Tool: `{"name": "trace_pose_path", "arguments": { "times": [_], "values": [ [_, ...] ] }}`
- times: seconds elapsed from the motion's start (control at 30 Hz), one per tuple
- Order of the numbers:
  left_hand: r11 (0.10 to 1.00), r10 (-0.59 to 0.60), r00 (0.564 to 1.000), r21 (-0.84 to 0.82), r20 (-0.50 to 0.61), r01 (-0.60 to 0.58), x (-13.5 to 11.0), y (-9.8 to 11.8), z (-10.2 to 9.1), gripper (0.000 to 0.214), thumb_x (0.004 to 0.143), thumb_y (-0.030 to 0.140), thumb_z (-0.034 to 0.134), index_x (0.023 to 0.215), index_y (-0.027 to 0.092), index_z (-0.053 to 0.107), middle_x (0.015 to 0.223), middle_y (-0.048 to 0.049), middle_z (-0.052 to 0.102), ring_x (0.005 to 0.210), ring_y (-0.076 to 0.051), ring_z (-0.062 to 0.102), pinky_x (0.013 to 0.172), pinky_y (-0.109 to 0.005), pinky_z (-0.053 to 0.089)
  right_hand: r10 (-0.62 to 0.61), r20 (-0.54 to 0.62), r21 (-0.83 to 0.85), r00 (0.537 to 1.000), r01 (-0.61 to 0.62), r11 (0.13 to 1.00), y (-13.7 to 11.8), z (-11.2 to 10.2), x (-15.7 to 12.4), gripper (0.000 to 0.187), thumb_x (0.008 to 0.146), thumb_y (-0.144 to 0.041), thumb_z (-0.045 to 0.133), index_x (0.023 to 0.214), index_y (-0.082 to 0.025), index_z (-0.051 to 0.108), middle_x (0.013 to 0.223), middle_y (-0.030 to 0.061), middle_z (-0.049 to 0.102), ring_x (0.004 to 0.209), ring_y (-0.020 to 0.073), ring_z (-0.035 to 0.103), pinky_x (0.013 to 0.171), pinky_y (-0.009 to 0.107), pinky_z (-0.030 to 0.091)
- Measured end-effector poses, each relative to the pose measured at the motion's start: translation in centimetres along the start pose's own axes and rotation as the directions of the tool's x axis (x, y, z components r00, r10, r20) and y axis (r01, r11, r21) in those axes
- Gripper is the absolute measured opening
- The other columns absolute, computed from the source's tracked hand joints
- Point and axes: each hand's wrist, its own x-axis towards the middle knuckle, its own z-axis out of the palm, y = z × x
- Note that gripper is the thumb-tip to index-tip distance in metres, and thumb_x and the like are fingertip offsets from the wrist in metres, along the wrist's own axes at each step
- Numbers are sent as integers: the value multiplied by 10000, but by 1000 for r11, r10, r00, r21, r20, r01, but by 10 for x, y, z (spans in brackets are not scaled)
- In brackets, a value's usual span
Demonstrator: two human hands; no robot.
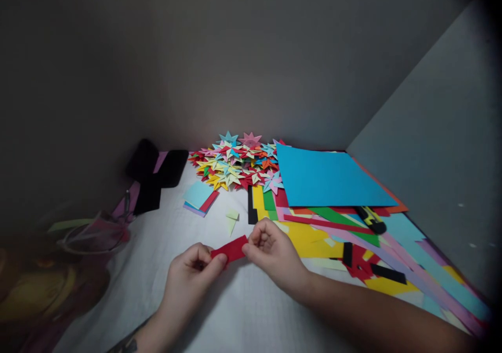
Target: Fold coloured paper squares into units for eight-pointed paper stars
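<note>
A small red paper rectangle (232, 249) is held between both hands above the white surface. My left hand (194, 272) pinches its left end, thumb on top. At the right end, the thumb and fingers of my right hand (270, 248) close on its edge. Just beyond the paper lies a small folded pale-green paper piece (231, 221). A little stack of cut paper rectangles (201, 197), blue, red and pink, rests farther back on the left. Behind these is a heap of folded paper stars (229, 167) in many colours.
A large blue sheet (333, 178) covers other papers at the back right, with a yellow-and-black box cutter (371, 220) at its front edge. Coloured strips and scraps (317, 240) spread over the right side. Dark flat objects (172, 168) and a clear-rimmed item (94, 235) lie left.
</note>
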Motion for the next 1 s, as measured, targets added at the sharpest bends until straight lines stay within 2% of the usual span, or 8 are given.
{"name": "trace_pose_path", "arguments": {
  "times": [0.2,0.37,0.53,0.77,1.0],
  "values": [
    [998,-55,997,-22,49,56,3,-4,0,317,674,355,640,497,182,443,511,-3,581,489,-105,467,478,-209,348,8,71,-28,997,-6,1000,4,-2,1,181,722,-213,618,795,-213,452,629,-51,518,575,96,486,520,210,378],
    [997,-69,995,-35,69,72,2,-6,0,307,680,350,635,514,184,438,530,-17,607,503,-111,488,496,-215,353,19,95,-73,995,-12,997,3,-3,1,240,735,-217,598,966,-202,537,604,-64,497,538,84,463,512,207,372],
    [991,-87,994,-95,72,94,1,-3,1,299,674,332,658,545,183,433,538,-9,616,493,-102,496,491,-207,357,27,87,-134,996,-15,991,5,-4,1,215,736,-227,591,948,-196,611,605,-52,498,543,86,465,522,215,392],
    [926,-123,984,-343,125,160,3,-6,4,338,640,312,718,715,199,409,509,63,576,517,-115,593,508,-188,405,13,71,-160,997,-1,987,8,-3,1,217,734,-255,596,941,-197,625,608,-39,517,561,102,493,529,221,413],
    [916,-130,982,-362,134,171,3,-6,5,351,648,286,708,756,203,385,521,87,543,527,-103,589,519,-181,404,17,66,-165,998,-6,986,8,-4,0,225,734,-255,592,949,-200,624,625,-38,521,572,105,497,543,228,426]
  ]
}}
